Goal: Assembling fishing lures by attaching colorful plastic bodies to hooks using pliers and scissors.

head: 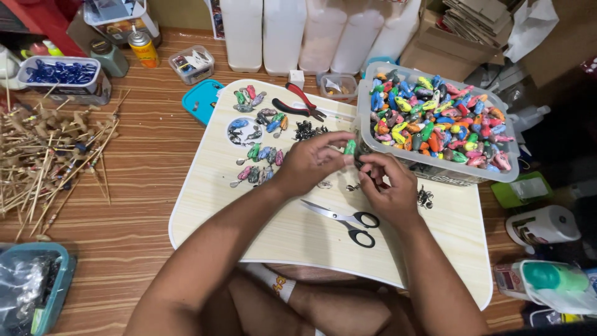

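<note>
My left hand (314,160) pinches a small green fishing lure (350,147) over the pale wooden lap board (292,239). My right hand (387,186) meets it from the right, fingertips closed on the lure's lower end, where a small metal part may be hidden. Just behind my hands stands a clear plastic tub (385,149) heaped with several colourful lure bodies (435,121). Finished lures (258,146) lie in rows on the board's left part, next to a pile of black hooks (309,130). Black-handled scissors (348,221) lie in front of my hands.
Red-handled pliers (301,101) lie at the board's far edge. Bamboo sticks (43,155) are heaped on the wooden floor at left. A teal lid (202,99), small clear boxes (191,64), a spray can (143,46), white jugs (283,31) and cardboard (460,37) stand behind.
</note>
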